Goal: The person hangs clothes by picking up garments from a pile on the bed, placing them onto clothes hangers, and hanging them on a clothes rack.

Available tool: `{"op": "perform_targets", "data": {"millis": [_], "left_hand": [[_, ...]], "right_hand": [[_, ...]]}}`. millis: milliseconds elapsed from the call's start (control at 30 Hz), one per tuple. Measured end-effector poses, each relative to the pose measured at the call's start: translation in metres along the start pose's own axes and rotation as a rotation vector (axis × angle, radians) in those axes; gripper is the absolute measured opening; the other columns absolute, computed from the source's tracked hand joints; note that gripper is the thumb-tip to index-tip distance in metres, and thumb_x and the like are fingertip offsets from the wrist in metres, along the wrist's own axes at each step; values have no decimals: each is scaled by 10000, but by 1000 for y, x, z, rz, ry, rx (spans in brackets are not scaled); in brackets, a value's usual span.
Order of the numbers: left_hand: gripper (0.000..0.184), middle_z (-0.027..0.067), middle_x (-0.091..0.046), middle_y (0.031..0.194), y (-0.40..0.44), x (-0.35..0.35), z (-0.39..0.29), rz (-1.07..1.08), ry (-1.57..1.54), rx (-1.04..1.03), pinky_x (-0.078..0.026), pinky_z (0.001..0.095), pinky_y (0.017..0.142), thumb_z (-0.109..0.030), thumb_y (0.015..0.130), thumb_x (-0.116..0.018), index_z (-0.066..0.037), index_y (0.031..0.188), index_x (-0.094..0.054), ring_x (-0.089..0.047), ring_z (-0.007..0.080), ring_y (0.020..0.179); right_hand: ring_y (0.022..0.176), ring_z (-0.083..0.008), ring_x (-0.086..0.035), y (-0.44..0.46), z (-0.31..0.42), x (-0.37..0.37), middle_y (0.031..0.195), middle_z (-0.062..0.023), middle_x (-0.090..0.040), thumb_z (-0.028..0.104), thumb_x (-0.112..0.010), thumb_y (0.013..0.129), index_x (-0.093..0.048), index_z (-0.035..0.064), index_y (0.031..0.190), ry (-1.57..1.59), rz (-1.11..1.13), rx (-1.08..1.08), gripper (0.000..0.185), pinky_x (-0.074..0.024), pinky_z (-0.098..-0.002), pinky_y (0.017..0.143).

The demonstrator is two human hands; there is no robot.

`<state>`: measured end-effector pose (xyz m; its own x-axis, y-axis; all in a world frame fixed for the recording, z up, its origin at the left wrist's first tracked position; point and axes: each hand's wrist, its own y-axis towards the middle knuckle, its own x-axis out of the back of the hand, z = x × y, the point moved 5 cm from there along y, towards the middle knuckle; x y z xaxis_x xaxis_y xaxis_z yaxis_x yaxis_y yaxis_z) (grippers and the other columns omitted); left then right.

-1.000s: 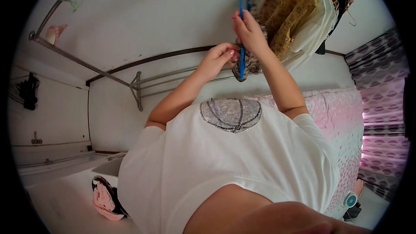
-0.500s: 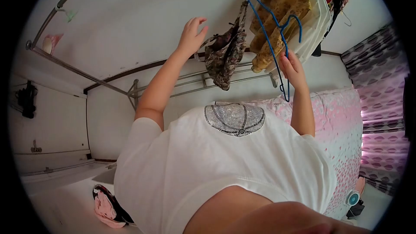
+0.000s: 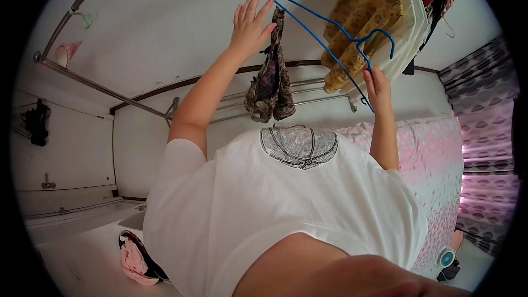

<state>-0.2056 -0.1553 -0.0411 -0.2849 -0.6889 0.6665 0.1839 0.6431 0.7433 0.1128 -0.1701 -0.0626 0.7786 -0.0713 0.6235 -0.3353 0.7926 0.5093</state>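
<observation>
My right hand [image 3: 378, 89] grips a blue clothes hanger [image 3: 324, 41] near one end, fingers wrapped round it. From the hanger's far left end, a mottled dark brown bra [image 3: 269, 91] dangles by its strap, cups hanging together. My left hand [image 3: 250, 26] is raised beside that end with its fingers spread and holds nothing. Its fingertips are very close to the hanger's tip; whether they touch I cannot tell. Behind the hanger's hook hang a yellow-brown patterned garment [image 3: 366, 16] and white garments [image 3: 404, 27].
A metal rail [image 3: 104, 88] runs along the left, with a small green clip [image 3: 87, 20] on it. A bed with a pink-and-white cover [image 3: 426, 154] lies to the right, near patterned curtains [image 3: 487, 126]. A small fan [image 3: 445, 257] and a bag with pink cloth [image 3: 135, 258] are lower down.
The hanger has tilted and its far end has swung left, carrying the bra left with it. My left hand has moved up and right, spreading its fingers beside the hanger's tip.
</observation>
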Motion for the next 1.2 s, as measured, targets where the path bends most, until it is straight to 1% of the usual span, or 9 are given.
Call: {"op": "perform_targets", "data": {"millis": [133, 233, 433, 533, 767, 900, 933, 1067, 1200], "left_hand": [[531, 75, -299, 1349, 6, 7, 0, -20, 83, -68, -173, 485, 1013, -304, 817, -554, -209, 1299, -349, -268, 244, 1255], [457, 51, -447, 1219, 11, 15, -5, -35, 91, -127, -168, 488, 1015, -278, 806, -572, -192, 1233, -433, -378, 223, 1174], [158, 28, -568, 743, 13, -4, -10, 186, -184, -218, -461, 355, 652, -218, 790, -584, -117, 910, -601, -559, 222, 689], [126, 37, -561, 694, 8, -14, -12, 175, -216, -234, -437, 335, 491, -214, 786, -587, -118, 864, -608, -550, 230, 595], [118, 7, -547, 646, -1, -23, -29, 100, -144, -253, -432, 327, 449, -181, 764, -590, -172, 878, -619, -547, 205, 554], [130, -2, -550, 648, 3, -13, -32, 106, -79, -236, -435, 322, 445, -167, 764, -575, -177, 885, -623, -551, 193, 551], [132, -3, -552, 650, 2, -11, -32, 126, -69, -227, -438, 322, 449, -165, 766, -570, -176, 887, -623, -553, 191, 554], [126, 1, -563, 664, -10, -5, -32, 142, -88, -199, -444, 331, 470, -175, 770, -566, -169, 883, -622, -559, 204, 565], [124, 6, -591, 704, -17, 11, -21, 70, -11, -59, -453, 324, 491, -187, 770, -574, -157, 881, -619, -571, 212, 589]], "right_hand": [[592, -331, -503, 6, 0, -2, 641, -157, -507, 129, -523, 845, -520, 29, 865, -39, -72, 76, 103, -395, -342, 532], [618, -348, -517, 9, -4, -6, 666, -159, -524, 135, -531, 840, -526, 37, 885, -66, -111, 116, 108, -405, -351, 539], [667, -347, -524, 19, -30, -22, 719, -164, -537, 148, -540, 834, -534, 44, 912, -133, -75, 108, 130, -413, -361, 569], [665, -338, -522, 25, -44, -30, 714, -162, -530, 152, -541, 834, -534, 37, 909, -124, -39, 47, 138, -412, -361, 584], [714, -295, -531, 26, -80, -69, 757, -138, -538, 106, -545, 821, -540, 13, 894, -21, -385, -27, 119, -420, -345, 666], [1033, -333, -406, -9, -73, -101, 1142, -216, -386, 120, -594, 758, -410, -58, 1081, -188, -714, 6, 412, -341, -368, 892], [1142, -359, -293, -15, -81, -117, 1262, -233, -222, 125, -596, 732, -311, -81, 1174, 98, -675, -55, 565, -259, -406, 971], [1206, -371, -207, -31, -79, -144, 1309, -228, -163, 114, -587, 728, -263, -62, 1252, -96, -577, -92, 641, -195, -423, 1005], [1136, -362, -340, -30, -74, -162, 1231, -203, -346, 93, -583, 721, -395, -8, 1182, -7, -450, -19, 508, -275, -400, 967]]}}
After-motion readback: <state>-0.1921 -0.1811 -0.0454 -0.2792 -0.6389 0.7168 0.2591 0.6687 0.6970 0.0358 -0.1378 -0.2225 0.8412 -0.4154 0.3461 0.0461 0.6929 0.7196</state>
